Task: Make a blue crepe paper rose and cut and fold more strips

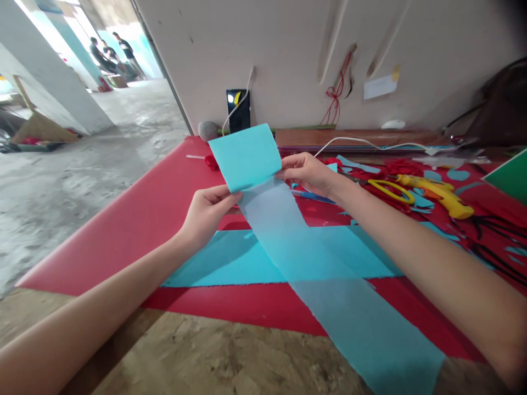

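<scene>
A long light-blue paper strip (pixel 329 285) runs from near the table's front edge up to both hands, its far end folded over into a flap. My left hand (pixel 208 211) pinches the strip's left edge at the fold. My right hand (pixel 307 173) pinches the right edge at the same fold. Under the strip a wider blue sheet (pixel 230 260) lies flat on a red sheet (pixel 135 219) that covers the wooden table (pixel 197 356).
Yellow-handled scissors (pixel 391 189), a yellow glue gun (pixel 442 195) and blue and red paper scraps lie at the right. A phone (pixel 239 109) with a white cable leans on the wall. A green sheet (pixel 510 175) sits far right. People stand far off at the back left.
</scene>
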{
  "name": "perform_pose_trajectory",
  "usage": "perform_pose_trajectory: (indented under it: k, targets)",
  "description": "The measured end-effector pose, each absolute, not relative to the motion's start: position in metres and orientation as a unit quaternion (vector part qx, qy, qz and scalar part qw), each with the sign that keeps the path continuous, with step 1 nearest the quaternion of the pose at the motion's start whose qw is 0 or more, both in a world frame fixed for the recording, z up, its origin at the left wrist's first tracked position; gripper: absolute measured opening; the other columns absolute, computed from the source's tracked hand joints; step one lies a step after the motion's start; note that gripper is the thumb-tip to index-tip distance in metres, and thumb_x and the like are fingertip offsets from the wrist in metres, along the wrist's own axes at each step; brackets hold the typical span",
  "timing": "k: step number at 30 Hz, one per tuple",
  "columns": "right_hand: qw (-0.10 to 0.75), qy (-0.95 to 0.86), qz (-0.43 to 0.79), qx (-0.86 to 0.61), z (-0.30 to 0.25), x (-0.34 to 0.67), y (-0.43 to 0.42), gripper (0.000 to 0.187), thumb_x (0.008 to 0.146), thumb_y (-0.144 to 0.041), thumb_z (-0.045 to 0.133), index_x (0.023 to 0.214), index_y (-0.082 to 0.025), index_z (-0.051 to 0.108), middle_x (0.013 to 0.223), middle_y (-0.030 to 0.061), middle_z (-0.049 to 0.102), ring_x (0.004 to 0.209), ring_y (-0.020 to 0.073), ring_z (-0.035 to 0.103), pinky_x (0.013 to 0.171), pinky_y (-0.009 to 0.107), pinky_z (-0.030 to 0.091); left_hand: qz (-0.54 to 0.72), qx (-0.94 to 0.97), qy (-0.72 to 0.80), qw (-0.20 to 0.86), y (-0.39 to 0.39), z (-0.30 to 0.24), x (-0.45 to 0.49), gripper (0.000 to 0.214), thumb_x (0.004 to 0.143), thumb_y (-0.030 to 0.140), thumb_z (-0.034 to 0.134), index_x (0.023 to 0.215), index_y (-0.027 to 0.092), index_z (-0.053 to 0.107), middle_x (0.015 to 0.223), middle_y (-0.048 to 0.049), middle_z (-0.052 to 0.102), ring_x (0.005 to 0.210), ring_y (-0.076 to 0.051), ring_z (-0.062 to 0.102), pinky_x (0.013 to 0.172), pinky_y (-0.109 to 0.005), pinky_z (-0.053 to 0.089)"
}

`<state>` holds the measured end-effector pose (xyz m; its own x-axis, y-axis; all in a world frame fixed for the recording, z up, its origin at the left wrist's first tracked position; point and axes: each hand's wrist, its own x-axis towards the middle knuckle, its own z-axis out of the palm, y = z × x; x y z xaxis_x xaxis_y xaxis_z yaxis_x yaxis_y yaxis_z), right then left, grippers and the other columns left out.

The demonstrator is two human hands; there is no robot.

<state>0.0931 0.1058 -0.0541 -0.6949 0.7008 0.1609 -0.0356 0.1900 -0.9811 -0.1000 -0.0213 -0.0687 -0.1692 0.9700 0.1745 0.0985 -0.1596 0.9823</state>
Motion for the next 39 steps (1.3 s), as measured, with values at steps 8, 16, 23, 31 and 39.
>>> perform_pose_trajectory:
  k: [8,16,23,31,39]
  targets:
    - [0.317,-0.697,0.595,-0.243,-0.054,0.093,0.103,0.013,0.058,-0.023,0.071,0.069,-0.017,0.068,0.060,-0.0018,0.060,0.055,0.0075,0.049,0.052,0.021,0.039,0.569,0.512,0.505,0.398,-0.022,-0.068,-0.098,0.015,0.073,0.024,0.066,0.084,0.018,0.073,0.078,-0.0011,0.071,0.070,-0.015,0.064,0.067,-0.028,0.054]
    - [0.341,-0.680,0.608,-0.226,-0.054,0.095,0.098,0.011,0.060,-0.016,0.063,0.066,-0.018,0.071,0.060,-0.0021,0.063,0.054,0.0064,0.052,0.054,0.020,0.039,0.567,0.524,0.500,0.392,-0.022,-0.068,-0.096,0.018,0.075,0.017,0.060,0.088,0.018,0.072,0.086,-0.0026,0.072,0.074,-0.015,0.065,0.068,-0.026,0.056]
    - [0.326,-0.666,0.635,-0.215,-0.054,0.097,0.096,0.014,0.059,-0.013,0.059,0.066,-0.016,0.071,0.060,-0.0006,0.065,0.055,0.0080,0.056,0.057,0.022,0.043,0.568,0.531,0.490,0.394,-0.022,-0.069,-0.098,0.016,0.075,0.016,0.060,0.086,0.019,0.072,0.086,-0.0015,0.072,0.073,-0.012,0.064,0.067,-0.023,0.056]
    - [0.310,-0.668,0.636,-0.230,-0.056,0.098,0.096,0.014,0.060,-0.018,0.069,0.073,-0.016,0.070,0.069,-0.0004,0.065,0.063,0.0082,0.055,0.061,0.022,0.043,0.548,0.557,0.515,0.353,-0.023,-0.067,-0.098,0.018,0.076,0.017,0.058,0.088,0.018,0.072,0.085,-0.0016,0.072,0.073,-0.014,0.065,0.070,-0.026,0.057]
    - [0.330,-0.672,0.610,-0.260,-0.071,0.093,0.101,0.024,0.054,-0.019,0.074,0.078,-0.016,0.069,0.070,0.0001,0.065,0.063,0.0095,0.055,0.063,0.026,0.046,0.522,0.555,0.545,0.349,-0.018,-0.070,-0.101,0.019,0.075,0.021,0.059,0.089,0.016,0.071,0.090,-0.0034,0.071,0.079,-0.016,0.066,0.076,-0.028,0.056]
